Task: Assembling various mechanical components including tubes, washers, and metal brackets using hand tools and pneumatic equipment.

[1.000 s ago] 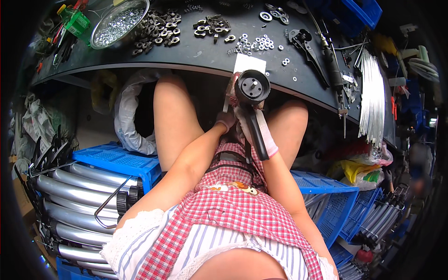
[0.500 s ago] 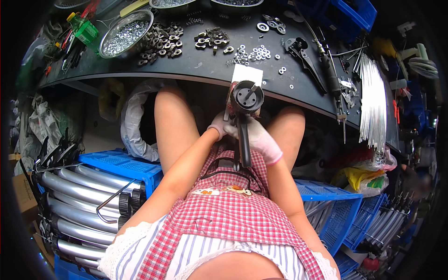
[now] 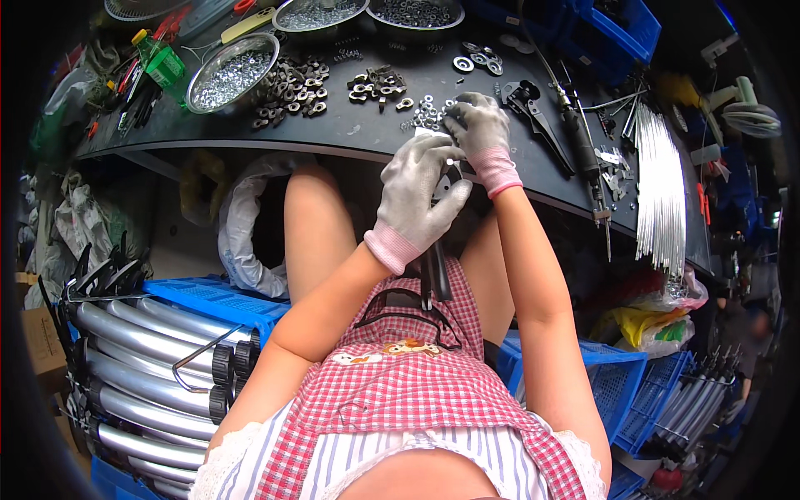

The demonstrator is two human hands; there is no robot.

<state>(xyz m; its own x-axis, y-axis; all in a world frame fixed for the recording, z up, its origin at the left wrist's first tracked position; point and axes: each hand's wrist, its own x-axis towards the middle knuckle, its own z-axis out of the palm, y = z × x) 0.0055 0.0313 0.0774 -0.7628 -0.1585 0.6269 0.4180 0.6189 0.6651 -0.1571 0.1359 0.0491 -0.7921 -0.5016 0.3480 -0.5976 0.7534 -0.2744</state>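
"How is the piece in the middle of the frame looking?"

"It's a black part [image 3: 437, 279], its handle hanging down toward the checked apron [image 3: 400, 387] and its round head sitting just in front of the dark table [image 3: 354, 132]. A glove is hiding most of that head, and a bright pin [image 3: 453, 164] is showing beside the fingers."

"Which hand is covering it?"

"The left hand [image 3: 414, 192], half open, thumb and fingers curving over the head. Whether it's actually gripping, I can't tell."

"And the other?"

"The right hand [image 3: 483, 129] is hovering upper right of centre, fingers bending at the small washers [image 3: 427, 115]. Its fingertips are partly hiding, so I can't tell if it's pinching one."

"Farther out?"

"Dark metal pieces [image 3: 292, 87] are lying in the upper left, a black hand tool [image 3: 548, 135] is lying upper right, thin rods [image 3: 661, 183] are bunching at the right, and silver tubes [image 3: 150, 337] are stacking lower left."
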